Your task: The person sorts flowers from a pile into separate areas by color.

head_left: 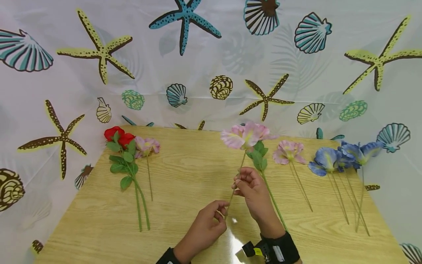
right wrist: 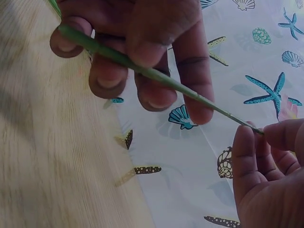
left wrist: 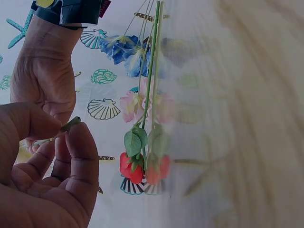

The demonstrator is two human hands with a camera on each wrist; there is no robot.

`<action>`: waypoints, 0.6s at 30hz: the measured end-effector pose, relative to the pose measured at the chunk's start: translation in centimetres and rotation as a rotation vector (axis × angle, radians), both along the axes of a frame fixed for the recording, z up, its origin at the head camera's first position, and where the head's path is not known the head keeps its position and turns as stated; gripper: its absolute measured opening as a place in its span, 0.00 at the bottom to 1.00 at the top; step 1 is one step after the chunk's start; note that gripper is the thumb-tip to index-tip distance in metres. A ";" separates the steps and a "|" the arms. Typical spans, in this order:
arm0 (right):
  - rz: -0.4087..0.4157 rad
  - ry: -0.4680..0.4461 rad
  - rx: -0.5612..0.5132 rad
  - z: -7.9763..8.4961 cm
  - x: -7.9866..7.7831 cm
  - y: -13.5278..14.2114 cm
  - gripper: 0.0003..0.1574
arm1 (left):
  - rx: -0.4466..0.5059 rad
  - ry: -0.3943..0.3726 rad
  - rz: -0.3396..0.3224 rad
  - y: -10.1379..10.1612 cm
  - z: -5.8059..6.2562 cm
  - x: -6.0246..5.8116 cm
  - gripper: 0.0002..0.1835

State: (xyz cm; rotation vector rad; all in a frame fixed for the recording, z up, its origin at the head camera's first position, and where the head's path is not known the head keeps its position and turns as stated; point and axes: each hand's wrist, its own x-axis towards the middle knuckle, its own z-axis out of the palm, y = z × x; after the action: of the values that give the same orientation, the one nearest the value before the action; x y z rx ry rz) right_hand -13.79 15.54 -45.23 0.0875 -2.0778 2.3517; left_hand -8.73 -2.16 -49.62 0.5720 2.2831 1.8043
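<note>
A pink flower point(head_left: 245, 136) on a thin stem stands tilted above the table, held by both hands. My right hand point(head_left: 256, 192) pinches its stem point(head_left: 242, 161) partway down, below the bloom. Lower down, my left hand point(head_left: 207, 223) pinches the stem near its bottom end, between thumb and finger. The left wrist view shows the cut stem end point(left wrist: 71, 124) poking out past the left fingertips. In the right wrist view the stem point(right wrist: 166, 81) runs from the left hand point(right wrist: 137, 42) to the right hand point(right wrist: 268, 175).
Red roses point(head_left: 120, 138) and a pink flower point(head_left: 147, 146) lie at the left. A leafy green stem point(head_left: 273, 198) lies beside my right hand; the left wrist view shows its red rose point(left wrist: 130, 167). Farther right are another pink flower point(head_left: 289, 152) and several blue flowers point(head_left: 328, 159).
</note>
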 end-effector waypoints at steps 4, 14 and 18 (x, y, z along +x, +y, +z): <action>-0.032 -0.019 0.023 0.0 -0.2 0.6 0.17 | -0.031 -0.016 0.012 -0.7 -0.1 -0.3 0.23; -0.095 -0.066 0.143 -0.1 -0.8 4.3 0.18 | -0.188 0.019 0.064 -5.3 -0.2 -2.1 0.22; -0.112 -0.088 0.256 -0.1 -1.2 6.9 0.19 | -0.306 0.065 0.160 -7.6 -0.2 -3.7 0.23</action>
State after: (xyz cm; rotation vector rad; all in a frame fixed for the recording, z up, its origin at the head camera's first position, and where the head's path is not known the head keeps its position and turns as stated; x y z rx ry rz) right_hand -15.01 22.45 -45.35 -0.1321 -2.3462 2.0535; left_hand -12.40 -9.73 -49.80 0.4110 2.6474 1.4702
